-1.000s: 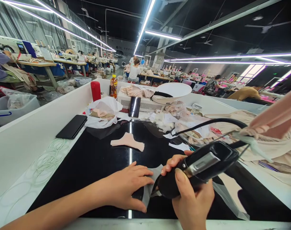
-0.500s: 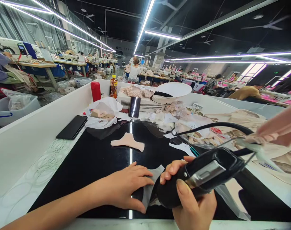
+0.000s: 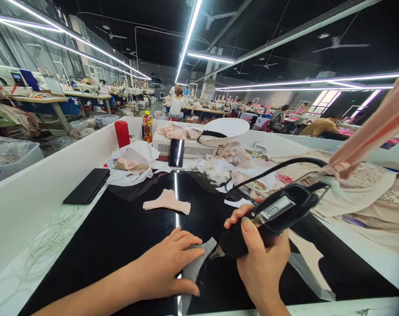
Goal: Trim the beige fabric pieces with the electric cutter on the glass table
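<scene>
My left hand (image 3: 178, 263) lies with fingers spread, pressing a thin grey-white piece of material (image 3: 194, 265) against the glossy black surface (image 3: 120, 232). My right hand (image 3: 263, 259) is wrapped round a black handheld electric tool (image 3: 272, 215) with a silver plate. The tool's tip is just right of the grey-white piece, with a small gap between them. A beige fabric piece (image 3: 167, 201) lies farther up the black surface. Another beige piece (image 3: 306, 250) rests to the right of my right hand, with translucent material along its edge.
A black cable and a pink cloth strip (image 3: 367, 127) rise from the tool. Around the surface are a dark flat device (image 3: 87, 186), a plastic bag (image 3: 132, 163), a propped phone (image 3: 176, 152), a bottle (image 3: 147, 127) and fabric piles. People sit at machines beyond.
The tool in my right hand has moved away from the grey-white piece, opening a gap. My left hand and the piece sit slightly lower and farther left in view. The camera has turned slightly right.
</scene>
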`<state>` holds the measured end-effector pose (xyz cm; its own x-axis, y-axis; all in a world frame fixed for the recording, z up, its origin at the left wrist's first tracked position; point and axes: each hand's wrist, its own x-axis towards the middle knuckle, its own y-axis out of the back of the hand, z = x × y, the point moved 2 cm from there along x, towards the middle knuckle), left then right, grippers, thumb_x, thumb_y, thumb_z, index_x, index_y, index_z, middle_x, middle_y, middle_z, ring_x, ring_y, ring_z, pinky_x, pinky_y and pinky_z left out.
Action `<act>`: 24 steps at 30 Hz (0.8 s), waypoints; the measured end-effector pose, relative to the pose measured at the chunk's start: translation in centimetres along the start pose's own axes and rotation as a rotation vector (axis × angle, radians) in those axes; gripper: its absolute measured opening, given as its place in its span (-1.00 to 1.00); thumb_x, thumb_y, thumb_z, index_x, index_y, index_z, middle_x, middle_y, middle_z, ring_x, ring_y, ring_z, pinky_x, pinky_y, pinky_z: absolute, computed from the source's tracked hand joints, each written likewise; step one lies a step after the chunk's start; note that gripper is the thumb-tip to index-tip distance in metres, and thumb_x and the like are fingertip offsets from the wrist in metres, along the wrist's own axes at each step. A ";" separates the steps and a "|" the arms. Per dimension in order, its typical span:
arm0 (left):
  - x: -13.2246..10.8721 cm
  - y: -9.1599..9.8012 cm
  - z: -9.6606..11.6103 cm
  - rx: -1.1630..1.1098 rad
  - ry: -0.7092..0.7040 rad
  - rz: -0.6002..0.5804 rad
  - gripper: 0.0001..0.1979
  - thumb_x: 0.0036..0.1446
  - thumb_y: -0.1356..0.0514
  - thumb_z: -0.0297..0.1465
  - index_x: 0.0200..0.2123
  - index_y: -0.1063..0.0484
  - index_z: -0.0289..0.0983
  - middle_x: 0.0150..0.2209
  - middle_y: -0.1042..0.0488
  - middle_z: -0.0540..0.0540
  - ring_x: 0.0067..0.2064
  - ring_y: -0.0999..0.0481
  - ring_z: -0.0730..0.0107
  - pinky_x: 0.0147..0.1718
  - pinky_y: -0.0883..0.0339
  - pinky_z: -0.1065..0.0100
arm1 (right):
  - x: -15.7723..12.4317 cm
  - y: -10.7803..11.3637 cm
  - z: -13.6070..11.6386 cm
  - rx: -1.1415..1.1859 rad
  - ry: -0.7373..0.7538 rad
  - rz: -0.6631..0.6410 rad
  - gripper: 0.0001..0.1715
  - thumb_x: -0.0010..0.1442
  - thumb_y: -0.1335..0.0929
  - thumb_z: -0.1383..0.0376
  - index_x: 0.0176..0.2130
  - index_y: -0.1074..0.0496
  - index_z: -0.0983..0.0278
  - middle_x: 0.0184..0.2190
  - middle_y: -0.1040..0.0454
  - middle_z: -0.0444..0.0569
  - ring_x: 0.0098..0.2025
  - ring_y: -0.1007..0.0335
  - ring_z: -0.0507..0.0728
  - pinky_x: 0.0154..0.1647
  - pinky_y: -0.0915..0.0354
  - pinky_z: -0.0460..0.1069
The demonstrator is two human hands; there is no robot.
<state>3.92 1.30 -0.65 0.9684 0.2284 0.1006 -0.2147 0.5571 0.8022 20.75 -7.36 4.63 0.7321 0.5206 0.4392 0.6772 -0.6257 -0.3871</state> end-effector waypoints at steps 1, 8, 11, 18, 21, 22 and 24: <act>0.0 0.0 0.0 0.007 0.007 -0.011 -0.33 0.18 -0.41 -0.12 0.29 -0.37 -0.15 0.29 -0.37 -0.31 0.33 -0.31 -0.16 0.36 0.03 -0.34 | -0.1 -0.1 0.2 -0.002 0.000 -0.009 -0.63 0.22 -0.52 0.29 -0.03 -0.41 0.10 -0.29 -0.51 -0.19 -0.39 -0.47 0.04 -0.31 -0.45 0.02; 0.1 0.6 0.5 0.052 0.063 -0.084 -0.28 0.16 -0.43 -0.13 0.33 -0.32 -0.10 0.32 -0.34 -0.28 0.35 -0.29 -0.16 0.35 0.04 -0.38 | -0.3 -0.7 0.6 0.006 0.019 -0.058 -0.62 0.24 -0.50 0.33 0.00 -0.41 0.07 -0.30 -0.51 -0.22 -0.39 -0.46 0.01 -0.30 -0.46 -0.01; 0.0 0.6 0.5 0.036 0.053 -0.066 -0.30 0.17 -0.42 -0.11 0.33 -0.33 -0.06 0.31 -0.35 -0.26 0.35 -0.29 -0.17 0.34 0.03 -0.39 | -0.5 -0.6 0.7 -0.010 0.023 -0.063 -0.63 0.23 -0.49 0.35 -0.01 -0.41 0.07 -0.30 -0.51 -0.22 -0.39 -0.47 0.01 -0.31 -0.47 -0.03; 0.1 0.5 0.5 0.023 0.067 -0.078 -0.30 0.16 -0.44 -0.14 0.32 -0.36 -0.10 0.32 -0.34 -0.26 0.35 -0.28 -0.21 0.34 0.06 -0.43 | -0.7 -0.4 0.9 -0.055 0.045 -0.067 -0.65 0.27 -0.47 0.35 0.00 -0.40 0.06 -0.28 -0.50 -0.21 -0.38 -0.48 0.02 -0.31 -0.46 -0.02; 0.2 0.7 0.6 0.023 0.073 -0.082 -0.28 0.12 -0.47 -0.17 0.31 -0.37 -0.11 0.33 -0.33 -0.27 0.35 -0.28 -0.21 0.34 0.08 -0.44 | -0.4 -0.2 1.0 -0.068 0.039 -0.075 -0.65 0.25 -0.48 0.33 -0.01 -0.41 0.08 -0.28 -0.50 -0.20 -0.39 -0.48 0.03 -0.32 -0.46 0.00; 0.2 0.7 0.6 0.026 0.074 -0.086 -0.28 0.12 -0.47 -0.18 0.31 -0.37 -0.11 0.33 -0.33 -0.26 0.36 -0.28 -0.21 0.34 0.09 -0.44 | -0.2 -0.2 1.0 -0.068 0.041 -0.063 -0.66 0.24 -0.49 0.32 -0.02 -0.41 0.08 -0.28 -0.50 -0.20 -0.40 -0.48 0.03 -0.31 -0.45 0.01; 0.2 0.7 0.6 0.030 0.075 -0.095 -0.27 0.12 -0.47 -0.18 0.31 -0.36 -0.11 0.34 -0.32 -0.26 0.36 -0.27 -0.19 0.35 0.08 -0.42 | 0.1 0.0 0.9 -0.069 0.052 -0.019 -0.66 0.23 -0.50 0.30 -0.03 -0.40 0.09 -0.28 -0.50 -0.21 -0.42 -0.47 0.02 -0.30 -0.44 0.01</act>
<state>4.07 1.27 0.28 0.9717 0.2354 -0.0199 -0.1175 0.5549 0.8236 20.96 -6.80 3.96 0.7132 0.5032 0.4881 0.6829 -0.6557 -0.3220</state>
